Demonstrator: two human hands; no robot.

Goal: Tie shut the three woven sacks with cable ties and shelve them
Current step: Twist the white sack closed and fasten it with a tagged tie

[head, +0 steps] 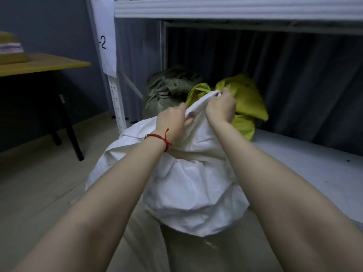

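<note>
Yellow wood tops the table [49, 64] at far left, well apart from the work. On the low shelf [304, 163] a grey-green sack [167, 85] sits at the back. In front of it the white sack [192, 183] bulges at the shelf's front edge, its mouth gathered upward; no cable tie shows on it. I judge the neck wants a tight twist with no loose folds, so a tie can cinch below the grip. The left hand [172, 120], a red cord [159, 137] at its wrist, curls round the bunched neck. The right hand [221, 108] pinches the fabric higher up, fingers closed on it. Behind it lies the yellow-green sack [245, 95], beside the grey-green one.
</note>
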